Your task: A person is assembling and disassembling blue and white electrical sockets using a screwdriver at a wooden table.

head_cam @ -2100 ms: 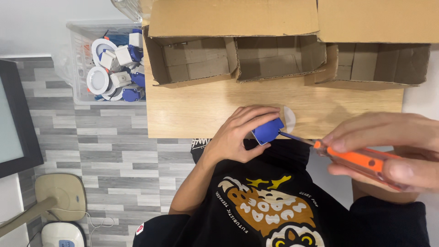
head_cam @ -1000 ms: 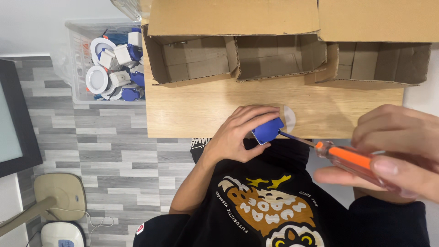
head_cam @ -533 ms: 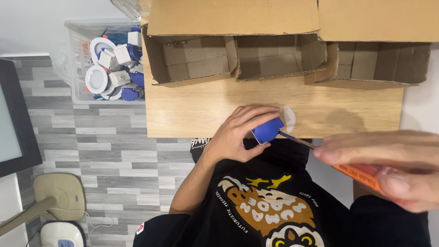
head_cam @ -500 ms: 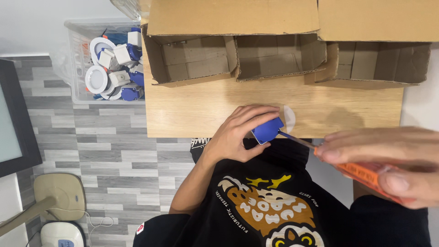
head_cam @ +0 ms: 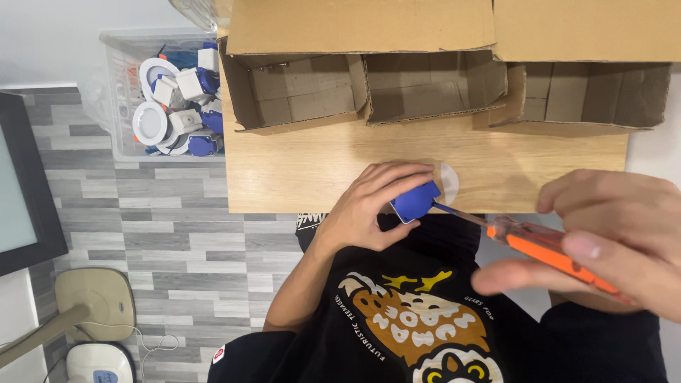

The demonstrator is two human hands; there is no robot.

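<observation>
1. At the near edge of a wooden table (head_cam: 298, 177), a person's left hand (head_cam: 372, 206) clasps a small lamp fitting (head_cam: 418, 198), its blue housing turned toward the body and its white rim (head_cam: 449, 181) facing the table top.
2. The right hand (head_cam: 610, 234) grips an orange-handled screwdriver (head_cam: 546, 252), fingers wrapped along the handle; the thin shaft runs to the blue housing, and the tip appears to touch it, though the exact contact point is too small to tell.
3. The fitting looks light and rigid, a moulded plastic body; the judgement is that it will not flex but could crack or slip if levered hard.
4. The safest hold appears to be around the sides of the blue housing, as the left hand has it, with the thumb beneath; the thin white rim looks the weaker part to squeeze.
5. The screwdriver's smooth handle seems easy to twist, but the fine shaft could skid off glossy plastic toward the holding fingers.
6. Three open cardboard boxes (head_cam: 298, 92) stand along the far side of the table.
7. A clear bin (head_cam: 117, 99) of similar white and blue fittings sits on the grey plank floor (head_cam: 142, 227) to the left.
</observation>
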